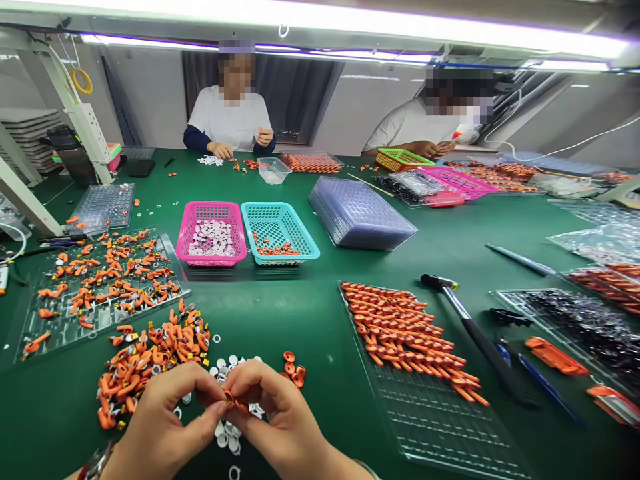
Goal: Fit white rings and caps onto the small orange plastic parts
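My left hand (175,413) and my right hand (280,413) meet fingertip to fingertip at the front of the table. Pinched between them is a small orange plastic part (236,401), mostly covered by the fingers. White round discs (231,433) lie in a heap beneath and around the hands. Left of them is a pile of orange earbud-like shells (150,360), some with yellow tabs. A few orange round caps (294,369) sit just beyond my right hand.
A clear tray (430,413) with rows of orange parts stands right, beside a hammer (480,340). Pink (185,250) and turquoise baskets (313,250) and stacked trays (360,213) lie ahead. Another tray (175,283) of orange shells is left. Two people work across the table.
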### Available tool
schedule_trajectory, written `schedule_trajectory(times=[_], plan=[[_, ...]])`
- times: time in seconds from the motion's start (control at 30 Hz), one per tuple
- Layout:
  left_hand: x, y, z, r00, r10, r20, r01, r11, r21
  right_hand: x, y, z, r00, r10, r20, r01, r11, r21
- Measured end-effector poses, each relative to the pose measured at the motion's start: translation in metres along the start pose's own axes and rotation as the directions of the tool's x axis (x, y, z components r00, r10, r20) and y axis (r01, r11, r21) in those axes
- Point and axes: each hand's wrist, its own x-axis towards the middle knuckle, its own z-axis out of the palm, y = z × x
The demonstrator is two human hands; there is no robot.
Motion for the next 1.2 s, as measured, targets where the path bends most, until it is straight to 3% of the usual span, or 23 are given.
schedule_trajectory(times=[0.23, 0.57, 0.87, 1.2], plan=[[-0.0001, 0.0018, -0.0003, 1.0, -0.01, -0.011, 0.01, 0.999, 0.036, -0.0027, -0.0001, -0.0032, 0.996, 0.085, 0.019, -0.085, 0.996, 0.014], [0.0, 0.0071, 0.0016, 0.998, 0.022, -0.056, -0.017, 0.996, 0.088, -0.0025, 0.0029, -0.0054, 1.0, 0.018, -0.021, -0.019, 0.999, -0.041], [-0.0001, 0.0062, 0.0018, 0.998, 0.035, -0.046, -0.031, 0.996, 0.084, -0.0019, 0.0015, -0.005, 0.999, 0.036, -0.03, -0.037, 0.999, -0.021], [0.0002, 0.0013, -0.0004, 0.998, -0.025, 0.051, 0.026, 0.999, -0.031, -0.0011, 0.0036, -0.0045, 1.0, 0.023, -0.013, -0.022, 0.999, 0.047]])
